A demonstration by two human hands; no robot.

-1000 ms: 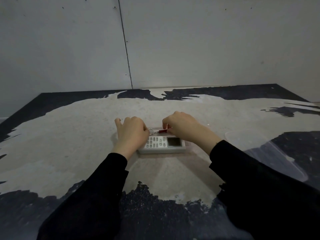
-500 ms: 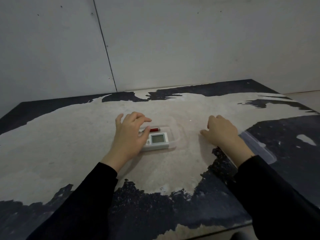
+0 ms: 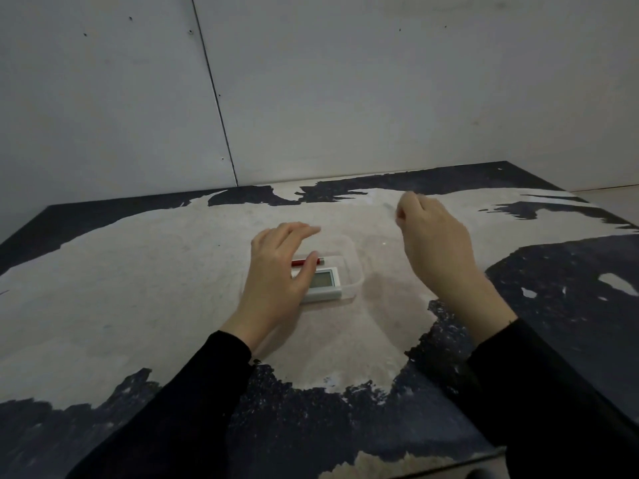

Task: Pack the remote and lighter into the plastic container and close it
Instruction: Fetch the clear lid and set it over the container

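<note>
A clear plastic container (image 3: 358,271) stands at the middle of the table. Inside it lies a white remote (image 3: 325,281) with a grey screen, and behind the remote a red lighter (image 3: 299,262). My left hand (image 3: 276,271) lies flat over the container's left part, fingers apart, thumb across the remote and lighter. My right hand (image 3: 435,243) hovers above the table to the right of the container with its fingers pinched. A faint clear edge at its fingertips looks like the transparent lid, which is almost invisible.
The table (image 3: 138,288) is worn, pale in the middle with dark patches towards its edges. Grey wall panels (image 3: 345,98) rise right behind it. The table's front edge (image 3: 415,468) is close to my body, and the right edge falls away at the far right.
My right hand left the lighter in the container, went right to where the clear lid lay, and has risen back towards the container. My left hand stayed on the container. The camera shifted.
</note>
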